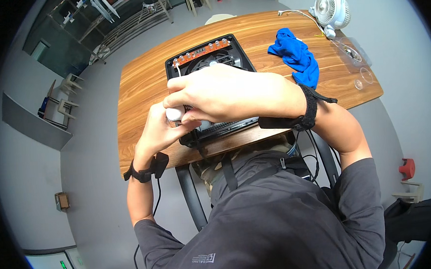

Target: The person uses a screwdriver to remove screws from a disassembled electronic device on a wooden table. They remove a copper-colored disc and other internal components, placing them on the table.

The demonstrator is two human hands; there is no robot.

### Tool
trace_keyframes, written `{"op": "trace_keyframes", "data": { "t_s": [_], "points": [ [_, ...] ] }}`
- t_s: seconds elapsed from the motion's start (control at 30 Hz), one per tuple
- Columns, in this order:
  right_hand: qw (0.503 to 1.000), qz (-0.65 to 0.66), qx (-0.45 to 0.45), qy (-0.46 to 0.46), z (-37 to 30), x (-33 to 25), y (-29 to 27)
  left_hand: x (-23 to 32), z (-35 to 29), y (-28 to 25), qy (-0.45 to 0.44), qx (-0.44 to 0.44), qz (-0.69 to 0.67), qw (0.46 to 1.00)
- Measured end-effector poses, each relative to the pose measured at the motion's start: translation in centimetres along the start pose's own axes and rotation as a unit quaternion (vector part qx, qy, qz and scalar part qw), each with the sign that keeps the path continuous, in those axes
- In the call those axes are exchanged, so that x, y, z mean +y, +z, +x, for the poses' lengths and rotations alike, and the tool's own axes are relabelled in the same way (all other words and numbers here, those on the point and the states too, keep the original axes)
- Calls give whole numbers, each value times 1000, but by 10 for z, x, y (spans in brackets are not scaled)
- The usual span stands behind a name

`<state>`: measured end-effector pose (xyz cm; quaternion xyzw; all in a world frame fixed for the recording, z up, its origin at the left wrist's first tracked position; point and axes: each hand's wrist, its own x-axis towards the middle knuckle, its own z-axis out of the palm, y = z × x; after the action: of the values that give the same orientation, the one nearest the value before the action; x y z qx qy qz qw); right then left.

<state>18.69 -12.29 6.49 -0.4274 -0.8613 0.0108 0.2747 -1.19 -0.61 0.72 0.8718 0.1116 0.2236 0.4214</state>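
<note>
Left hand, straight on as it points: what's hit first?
Probably the right hand: its curled fingers show just ahead of the left hand, with the white piece close by. Depth is unclear, so the white piece could come first.

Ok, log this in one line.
right hand: gripping white round-ended object | left hand: close beside | black casing: open, orange board showing | blue cloth: on table

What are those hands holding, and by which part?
A white, rounded piece seems held between the left hand and right hand; fingers hide the rest, so the exact hold cannot be told.
</note>
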Motion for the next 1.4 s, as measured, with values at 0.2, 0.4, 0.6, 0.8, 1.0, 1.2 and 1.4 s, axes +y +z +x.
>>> {"op": "trace_keyframes", "data": {
  "t_s": [0.2,0.4,0.6,0.8,1.0,1.2,1.4],
  "points": [
    [996,-88,12,9,0,-5,-3,-12,3,8,25,59,112,992],
    [997,-80,6,8,9,-9,-1,-7,3,12,-138,15,47,989],
    [1000,-23,1,-6,-3,6,-6,6,11,11,-50,-20,19,998],
    [998,-3,-65,21,-11,-5,-16,1,4,7,-45,-26,-28,998],
    [996,-83,42,-4,-5,-8,-2,-13,7,14,-2,9,50,999],
    [999,-23,36,1,-5,5,-5,-12,13,23,-14,17,-13,1000],
    [997,30,36,-57,-10,11,-5,-21,13,21,14,6,-23,1000]
  ]
}}
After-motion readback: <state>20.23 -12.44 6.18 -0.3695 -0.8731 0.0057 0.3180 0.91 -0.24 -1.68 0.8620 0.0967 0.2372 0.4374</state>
